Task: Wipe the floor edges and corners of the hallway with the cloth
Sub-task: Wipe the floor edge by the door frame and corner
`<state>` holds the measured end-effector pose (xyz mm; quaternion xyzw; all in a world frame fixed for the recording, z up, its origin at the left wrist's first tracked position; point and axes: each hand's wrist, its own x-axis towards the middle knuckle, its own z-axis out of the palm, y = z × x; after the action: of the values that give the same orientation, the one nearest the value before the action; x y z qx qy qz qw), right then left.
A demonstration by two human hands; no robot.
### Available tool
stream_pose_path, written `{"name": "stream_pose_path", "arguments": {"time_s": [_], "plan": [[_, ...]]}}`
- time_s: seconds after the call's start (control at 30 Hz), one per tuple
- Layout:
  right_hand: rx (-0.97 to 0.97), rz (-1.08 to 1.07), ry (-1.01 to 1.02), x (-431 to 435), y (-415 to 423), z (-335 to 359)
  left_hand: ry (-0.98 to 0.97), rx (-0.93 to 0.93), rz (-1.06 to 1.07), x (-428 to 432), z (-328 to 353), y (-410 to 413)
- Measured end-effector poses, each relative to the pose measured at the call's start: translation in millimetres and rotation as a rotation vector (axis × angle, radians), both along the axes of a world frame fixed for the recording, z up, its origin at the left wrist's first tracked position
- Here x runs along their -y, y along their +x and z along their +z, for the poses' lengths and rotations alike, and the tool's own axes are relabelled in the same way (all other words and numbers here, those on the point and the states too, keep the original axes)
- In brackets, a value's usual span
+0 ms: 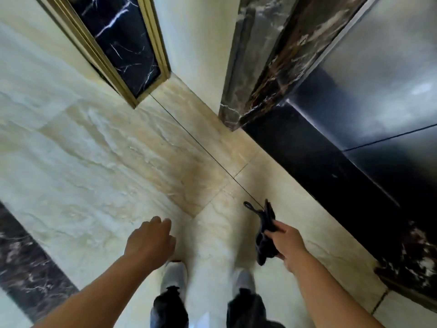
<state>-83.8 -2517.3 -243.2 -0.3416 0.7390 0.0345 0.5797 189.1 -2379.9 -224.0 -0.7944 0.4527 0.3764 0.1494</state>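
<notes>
A dark cloth (264, 235) hangs bunched from my right hand (285, 243), which grips it in the air above the cream marble floor (123, 166). My left hand (151, 240) hangs beside it with loosely curled fingers and holds nothing. The floor corner (196, 100) lies ahead between a gold-framed black marble panel (123, 48) and a brown marble door frame (250, 91). A black threshold strip (319, 166) runs along the floor edge on the right.
Steel lift doors (383, 86) stand on the right behind the brown marble frame. A dark marble band (26, 263) crosses the floor at the lower left. My two feet in grey shoes (175, 273) stand on the tiles below my hands.
</notes>
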Motion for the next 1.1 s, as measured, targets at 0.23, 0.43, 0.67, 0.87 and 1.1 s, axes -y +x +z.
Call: {"name": "stream_pose_path", "arguments": {"time_s": [0.23, 0.43, 0.67, 0.87, 1.1], "plan": [[0.057, 0.517, -0.054, 107.1, 164.8, -23.1, 0.092, 0.037, 0.082, 95.8, -46.3, 100.7], [0.096, 0.898, -0.419, 229.7, 300.1, -127.8, -0.068, 0.132, 0.120, 214.1, -206.9, 163.4], [0.090, 0.962, -0.828, 277.5, 378.9, -311.1, -0.280, 0.231, 0.503, 255.7, -372.3, 184.5], [0.040, 1.134, -1.075, 290.8, 413.7, -381.0, -0.336, 0.335, 0.420, 241.1, -453.7, 203.0], [-0.046, 1.519, -0.709, 280.5, 413.5, -407.8, -0.335, 0.329, 0.430, 239.0, -448.0, 207.6]]}}
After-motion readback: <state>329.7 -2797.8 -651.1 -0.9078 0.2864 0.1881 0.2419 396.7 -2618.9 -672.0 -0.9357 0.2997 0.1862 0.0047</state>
